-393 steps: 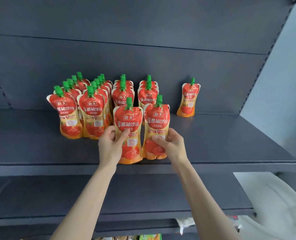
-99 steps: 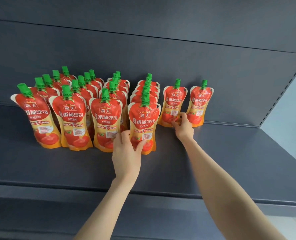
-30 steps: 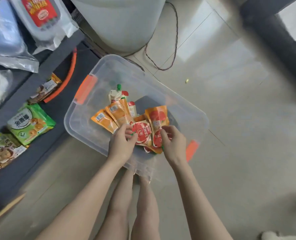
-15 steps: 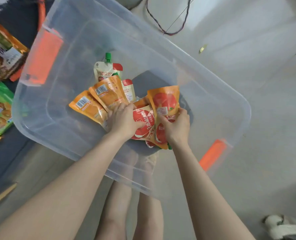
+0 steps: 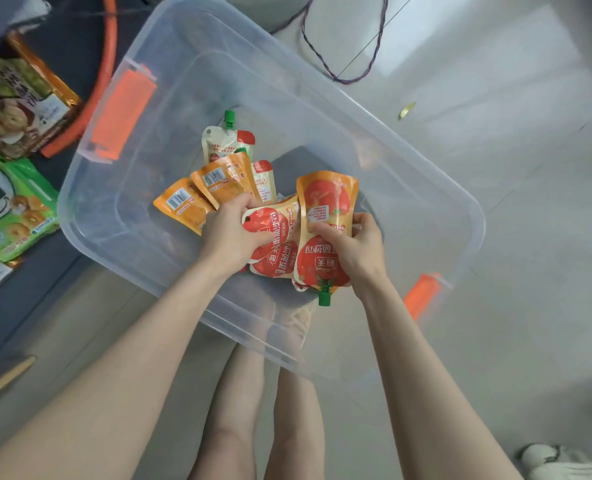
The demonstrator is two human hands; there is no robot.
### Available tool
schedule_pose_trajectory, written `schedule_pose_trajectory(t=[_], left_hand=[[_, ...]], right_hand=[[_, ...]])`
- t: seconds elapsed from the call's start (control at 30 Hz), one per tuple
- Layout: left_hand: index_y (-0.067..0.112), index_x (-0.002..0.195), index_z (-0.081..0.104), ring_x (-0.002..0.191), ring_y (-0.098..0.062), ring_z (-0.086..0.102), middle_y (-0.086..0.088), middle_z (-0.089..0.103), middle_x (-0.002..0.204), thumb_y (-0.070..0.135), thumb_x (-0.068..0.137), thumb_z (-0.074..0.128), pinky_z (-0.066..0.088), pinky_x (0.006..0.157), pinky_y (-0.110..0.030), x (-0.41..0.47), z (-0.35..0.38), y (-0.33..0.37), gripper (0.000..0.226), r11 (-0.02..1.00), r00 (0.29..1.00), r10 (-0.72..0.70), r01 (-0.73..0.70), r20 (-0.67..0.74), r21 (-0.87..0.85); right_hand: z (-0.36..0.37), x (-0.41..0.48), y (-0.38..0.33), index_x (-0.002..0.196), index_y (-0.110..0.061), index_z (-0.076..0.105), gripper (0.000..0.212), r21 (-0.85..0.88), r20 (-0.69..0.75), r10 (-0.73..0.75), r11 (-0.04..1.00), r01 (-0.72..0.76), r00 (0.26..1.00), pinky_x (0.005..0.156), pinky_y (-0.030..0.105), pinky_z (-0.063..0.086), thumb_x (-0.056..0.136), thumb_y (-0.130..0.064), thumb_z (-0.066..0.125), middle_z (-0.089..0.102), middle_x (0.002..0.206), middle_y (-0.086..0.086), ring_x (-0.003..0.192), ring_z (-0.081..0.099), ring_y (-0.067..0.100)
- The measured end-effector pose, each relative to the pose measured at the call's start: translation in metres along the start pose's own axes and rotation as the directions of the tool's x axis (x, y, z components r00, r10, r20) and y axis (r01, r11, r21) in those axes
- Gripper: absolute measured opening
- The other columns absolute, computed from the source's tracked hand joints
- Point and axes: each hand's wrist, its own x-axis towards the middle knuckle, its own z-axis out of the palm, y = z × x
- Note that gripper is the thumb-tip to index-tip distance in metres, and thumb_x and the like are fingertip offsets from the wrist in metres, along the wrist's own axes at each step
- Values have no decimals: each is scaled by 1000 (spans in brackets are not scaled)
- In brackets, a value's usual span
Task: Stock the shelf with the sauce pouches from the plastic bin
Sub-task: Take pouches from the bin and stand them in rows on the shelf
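Red pouches (image 5: 280, 237) partly hidden by both gripping hands (image 5: 230, 233).

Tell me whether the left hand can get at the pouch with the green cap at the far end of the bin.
Probably not yet: the left hand is already gripping pouches, though nothing covers that pouch in the bin.

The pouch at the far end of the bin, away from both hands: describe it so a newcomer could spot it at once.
Start at the clear plastic bin with orange latches on the floor. Beyond the left hand and right hand, behind the orange pouches, lies the farthest pouch. Unlike its neighbours it shows a pale cream back, its green cap pointing away from the person.
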Motion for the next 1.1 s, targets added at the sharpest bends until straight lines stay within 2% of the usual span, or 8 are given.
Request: schedule_pose_trajectory(t=[0.13, 0.23, 0.4, 0.53, 0.67, 0.83, 1.0, 1.1], left_hand=[[20, 90, 57, 83, -14, 66, 6, 66, 86, 10, 70, 79, 58, 73, -40, -14, -6, 6, 32, 947, 994, -84, 57, -75, -315], [25, 87, 57, 88, -19, 67, 5, 65, 91, 8, 67, 80, 58, 75, -45, -15, 3, 8, 35, 749, 937, -338, 208, -92, -629], [17, 107, 61, 89, -20, 68, -1, 69, 103, 14, 62, 85, 57, 76, -41, -10, 28, 18, 50, 428, 819, -574, 293, -7, -855], [17, 93, 62, 80, -18, 69, 1, 70, 92, 12, 65, 84, 57, 64, -33, -5, 39, 26, 35, 259, 798, -596, 302, 95, -917], [18, 96, 58, 89, -17, 67, 4, 66, 94, 15, 74, 78, 57, 75, -35, -4, 45, 26, 29, 404, 850, -526, 240, -10, -883], [19, 91, 65, 89, -15, 69, 2, 71, 96, 16, 75, 77, 55, 85, -41, -25, 21, 26, 20, 602, 916, -359, 80, -180, -795], [24, 75, 66, 70, 4, 64, 17, 69, 68, 13, 78, 74, 50, 67, -15, -71, -35, 37, 13, 682, 930, -157, -142, -333, -718], [21, 71, 63, 61, 11, 59, 23, 64, 58, 16, 78, 73, 44, 60, -9, -103, -75, 45, 14, 732, 923, -73, -207, -377, -649]], right_hand=[[-4, -16, -3, 113, -13, 49, 47, 84, 52, -2, 996, -3, 999, 69, 35, 59, 76, -21, 77, 67, 97, 4, 79, 69, 17], [-6, -24, -1, 120, -11, 46, 52, 170, 98, 24, 985, -41, 995, 56, 26, 56, 77, -10, 74, 66, 94, 2, 72, 67, 14], [-2, -24, 13, 131, -20, 39, 76, 253, 179, 45, 963, -91, 983, 64, 35, 55, 68, -2, 78, 61, 117, 5, 91, 67, 21], [1, -20, 20, 137, -22, 36, 92, 319, 202, 26, 944, -91, 979, 74, 42, 59, 59, 0, 78, 62, 118, 14, 96, 68, 30], [-3, -28, 14, 139, -21, 40, 87, 355, 160, -14, 934, -44, 987, 67, 36, 59, 65, 7, 77, 67, 110, 16, 86, 70, 27], [-15, -62, -3, 114, -13, 57, 54, 290, 58, -102, 954, 81, 993, 60, 22, 54, 67, 3, 78, 69, 98, 7, 75, 69, 11], [-37, -111, -26, 90, -27, 62, 35, 272, 41, -192, 947, 174, 981, 55, 19, 52, 71, -1, 77, 68, 85, -4, 71, 66, 8], [-50, -146, -44, 88, -32, 66, 33, 277, 73, -239, 937, 211, 968, 69, 27, 57, 73, -4, 77, 68, 84, -7, 76, 66, 10]])
